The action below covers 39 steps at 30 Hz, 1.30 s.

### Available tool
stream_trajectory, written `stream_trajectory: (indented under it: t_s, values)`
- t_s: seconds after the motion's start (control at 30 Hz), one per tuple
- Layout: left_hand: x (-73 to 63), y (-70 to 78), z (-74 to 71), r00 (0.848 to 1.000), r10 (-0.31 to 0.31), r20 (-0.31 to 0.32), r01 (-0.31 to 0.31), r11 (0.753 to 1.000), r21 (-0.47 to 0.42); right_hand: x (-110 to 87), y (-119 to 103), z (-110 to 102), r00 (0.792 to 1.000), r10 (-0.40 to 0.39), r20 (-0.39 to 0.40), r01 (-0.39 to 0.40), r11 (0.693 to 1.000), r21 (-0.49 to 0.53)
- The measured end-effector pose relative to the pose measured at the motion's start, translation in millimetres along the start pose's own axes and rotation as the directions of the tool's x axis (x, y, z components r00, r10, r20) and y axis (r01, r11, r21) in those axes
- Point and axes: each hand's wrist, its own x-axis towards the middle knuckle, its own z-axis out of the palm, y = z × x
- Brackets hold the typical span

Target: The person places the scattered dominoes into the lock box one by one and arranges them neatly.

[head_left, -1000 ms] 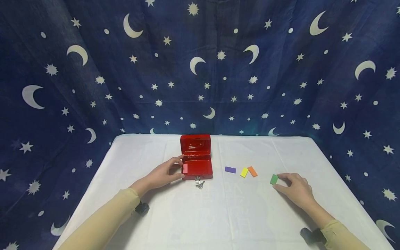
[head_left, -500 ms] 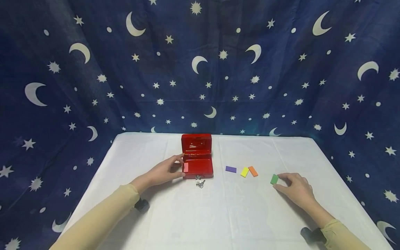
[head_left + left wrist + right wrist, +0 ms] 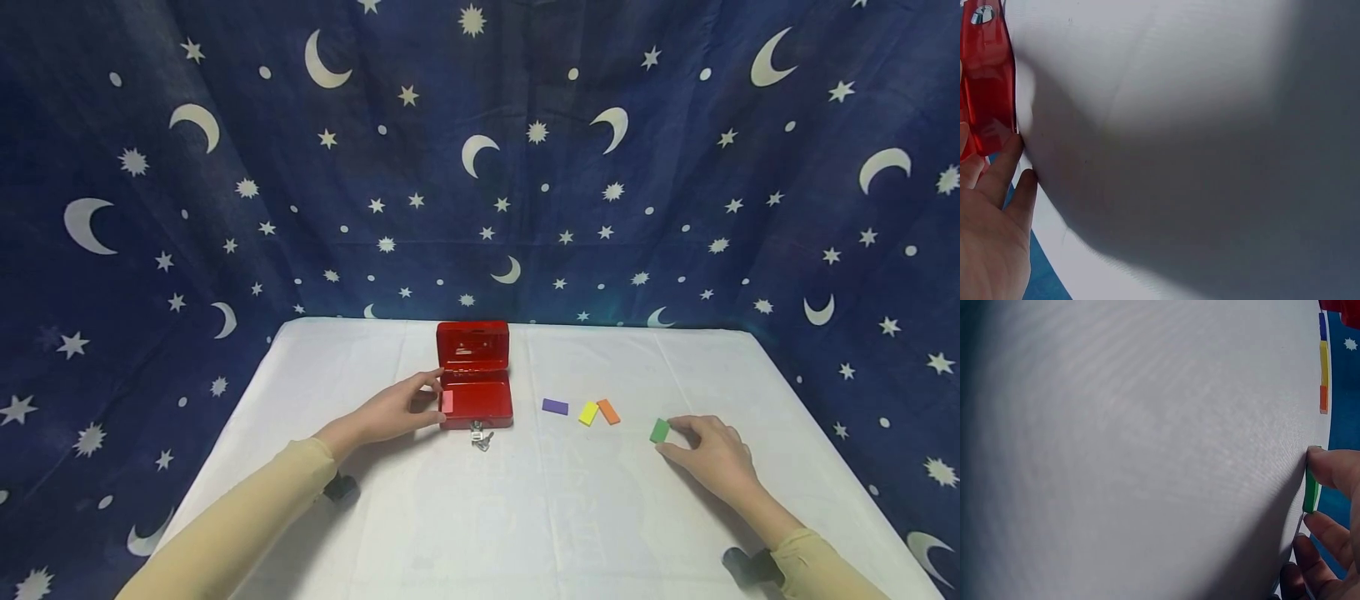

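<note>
A red metal cash box [image 3: 476,400] stands with its lid raised, a flat pink block [image 3: 447,402] inside its left end. My left hand [image 3: 393,410] holds the box's left side, thumb near the front corner and fingers toward the back. In the left wrist view, fingertips touch a lower corner of the box [image 3: 988,87]; the thumb cannot be made out there. Far to the right, my right hand [image 3: 712,457] pinches a green block [image 3: 659,431] between thumb and forefinger. The right wrist view shows that green block [image 3: 1310,490] standing at the white cloth.
Between box and right hand lie a purple block [image 3: 555,407], a yellow block [image 3: 588,413] and an orange block [image 3: 608,412], the last two nearly touching. A small padlock with keys [image 3: 481,438] is at the box's front. A dark starry curtain [image 3: 480,167] surrounds the white table [image 3: 495,517].
The head view has shifted slightly. Both hands, the box and the blocks keep their places.
</note>
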Motion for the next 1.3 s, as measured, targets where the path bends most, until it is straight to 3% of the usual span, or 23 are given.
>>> stream_trajectory:
  t_s: [0.7, 1.07, 1.3]
  values:
    - [1.0, -1.2, -0.2, 1.000, -0.016, -0.011, 0.017, 0.999, 0.048, 7.3, -8, -2, 1.000, -0.003, 0.016, 0.003, 1.000, -0.007]
    - [3.0, -2.7, 1.7, 1.000, -0.010, -0.007, 0.010, 1.000, 0.003, 24.8, -37, 1, 0.998, -0.057, 0.017, 0.056, 0.997, 0.050]
    - [2.8, -2.6, 1.7, 1.000, -0.014, -0.016, 0.015, 0.999, 0.032, 34.4, -59, 3, 0.994, -0.108, 0.025, 0.106, 0.992, 0.062]
